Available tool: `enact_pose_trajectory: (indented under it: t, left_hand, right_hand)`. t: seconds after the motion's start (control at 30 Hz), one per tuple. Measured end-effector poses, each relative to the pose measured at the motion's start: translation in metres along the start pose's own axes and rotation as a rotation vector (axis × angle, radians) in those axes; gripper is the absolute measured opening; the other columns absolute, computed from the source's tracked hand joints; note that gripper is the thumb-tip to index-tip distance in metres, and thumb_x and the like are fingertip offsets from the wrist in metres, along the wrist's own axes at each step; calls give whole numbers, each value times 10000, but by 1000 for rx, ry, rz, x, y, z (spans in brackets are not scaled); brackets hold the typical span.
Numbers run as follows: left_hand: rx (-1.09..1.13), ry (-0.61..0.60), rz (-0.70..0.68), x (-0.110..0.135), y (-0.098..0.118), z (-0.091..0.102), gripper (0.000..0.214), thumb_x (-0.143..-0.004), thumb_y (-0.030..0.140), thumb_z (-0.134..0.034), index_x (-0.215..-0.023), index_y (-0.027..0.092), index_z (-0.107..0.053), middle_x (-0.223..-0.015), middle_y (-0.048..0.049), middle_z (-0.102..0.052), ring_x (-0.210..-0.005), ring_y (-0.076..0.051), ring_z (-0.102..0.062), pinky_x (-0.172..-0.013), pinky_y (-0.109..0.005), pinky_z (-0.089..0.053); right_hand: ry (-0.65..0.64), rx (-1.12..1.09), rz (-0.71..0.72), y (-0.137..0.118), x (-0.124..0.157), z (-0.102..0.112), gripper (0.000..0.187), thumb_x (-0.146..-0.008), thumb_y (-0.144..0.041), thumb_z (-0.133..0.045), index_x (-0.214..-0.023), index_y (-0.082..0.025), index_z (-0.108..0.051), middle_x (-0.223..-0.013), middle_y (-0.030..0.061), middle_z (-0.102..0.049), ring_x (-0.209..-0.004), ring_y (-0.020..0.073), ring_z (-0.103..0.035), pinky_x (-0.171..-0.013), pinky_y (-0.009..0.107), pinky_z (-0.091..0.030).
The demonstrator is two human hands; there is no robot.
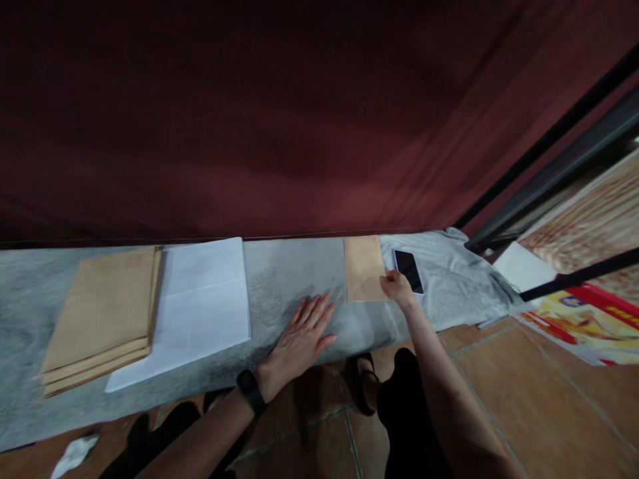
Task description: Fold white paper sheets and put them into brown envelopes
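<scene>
My left hand (304, 329) lies flat on the grey cloth (289, 266), fingers stretched out, holding nothing. My right hand (398, 287) has its fingers closed at the right edge of a small tan envelope (363, 266), which rests flat on the cloth. Just beyond that hand is a dark-screened phone (408, 269). Left of my left hand, white paper sheets (204, 293) with a fold line lie partly under a stack of larger brown envelopes (104, 306).
A dark red curtain (249, 133) hangs along the back of the cloth-covered surface. Black metal bars (549, 140) slant at the right, near a red and yellow box (589, 319). A crumpled white tissue (74, 454) lies on the tiled floor (544, 392).
</scene>
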State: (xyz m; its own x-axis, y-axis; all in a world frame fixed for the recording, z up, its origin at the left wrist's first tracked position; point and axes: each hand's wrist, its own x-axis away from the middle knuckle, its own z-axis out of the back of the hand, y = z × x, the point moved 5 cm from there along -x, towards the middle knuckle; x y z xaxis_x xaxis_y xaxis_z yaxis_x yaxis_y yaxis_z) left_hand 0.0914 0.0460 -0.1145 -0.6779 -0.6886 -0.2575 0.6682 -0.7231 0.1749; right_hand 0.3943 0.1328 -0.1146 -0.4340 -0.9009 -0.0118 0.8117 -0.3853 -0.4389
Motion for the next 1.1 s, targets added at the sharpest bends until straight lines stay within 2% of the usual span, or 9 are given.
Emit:
enact_pose_trajectory:
  t: [0.2, 0.33, 0.4, 0.5, 0.63, 0.7, 0.8, 1.0, 1.1]
  left_hand:
    - [-33, 15, 56, 2, -11, 1, 591, -1045, 473, -402, -1551, 168, -394, -1660, -135, -348, -1543, -285, -309, -1260, -518, -289]
    - [-53, 20, 164, 5, -29, 1, 599, -1036, 453, -425, -1560, 167, -376, -1657, -142, -351, -1544, -299, -304, -1259, -557, -264]
    - [-72, 19, 252, 7, -43, 4, 592, -1028, 404, -434, -1565, 162, -366, -1650, -150, -364, -1543, -302, -307, -1254, -562, -265]
    - [-119, 12, 423, 12, -64, 14, 596, -1013, 359, -434, -1565, 143, -364, -1635, -182, -380, -1538, -328, -313, -1223, -584, -300]
    - [-213, -31, 672, 28, -86, 32, 630, -1003, 386, -441, -1555, 92, -367, -1610, -245, -390, -1514, -395, -334, -1157, -648, -341]
    - [-266, -49, 777, 39, -94, 41, 651, -999, 408, -451, -1546, 64, -374, -1607, -265, -381, -1504, -413, -342, -1141, -645, -356]
    - [-301, -109, 871, 55, -102, 49, 653, -993, 432, -465, -1504, 27, -427, -1576, -287, -417, -1457, -423, -411, -1096, -593, -421]
    - [-340, -151, 854, 63, -106, 57, 473, -982, 331, -469, -1341, 36, -557, -1449, -258, -563, -1330, -354, -553, -1018, -464, -495]
    - [-309, -151, 862, 63, -106, 63, 391, -975, 319, -482, -1238, 49, -587, -1280, -228, -654, -1193, -316, -635, -955, -412, -525]
  right_hand:
    - [43, 168, -40, 5, 17, 6, 328, -908, -242, -539, -1164, -123, -706, -914, 174, -759, -884, 296, -739, -777, 345, -522]
    - [125, 365, 112, -10, 27, 8, 334, -957, -211, -480, -1209, -126, -681, -1078, 198, -715, -1022, 305, -700, -847, 359, -525]
    - [172, 377, 207, -20, 30, 4, 340, -962, -217, -479, -1223, -120, -675, -1146, 210, -687, -1085, 319, -665, -895, 383, -519]
    - [191, 274, 380, -41, 37, -14, 412, -982, -293, -495, -1338, -118, -607, -1311, 213, -635, -1196, 315, -610, -998, 417, -492]
    - [87, 249, 550, -66, 57, -53, 528, -994, -354, -497, -1474, -134, -505, -1533, 204, -501, -1407, 315, -465, -1111, 466, -420]
    - [43, 302, 554, -71, 67, -67, 553, -1003, -381, -474, -1503, -144, -482, -1592, 189, -443, -1457, 324, -413, -1152, 499, -366]
    - [17, 366, 531, -75, 74, -73, 562, -1024, -411, -431, -1511, -133, -478, -1597, 187, -441, -1446, 328, -432, -1162, 501, -337]
    - [17, 421, 520, -83, 75, -67, 560, -1043, -398, -416, -1495, -77, -494, -1568, 216, -471, -1410, 341, -466, -1145, 489, -347]
    - [14, 438, 504, -86, 75, -65, 548, -1044, -389, -423, -1488, -79, -506, -1560, 213, -482, -1399, 340, -477, -1143, 487, -352]
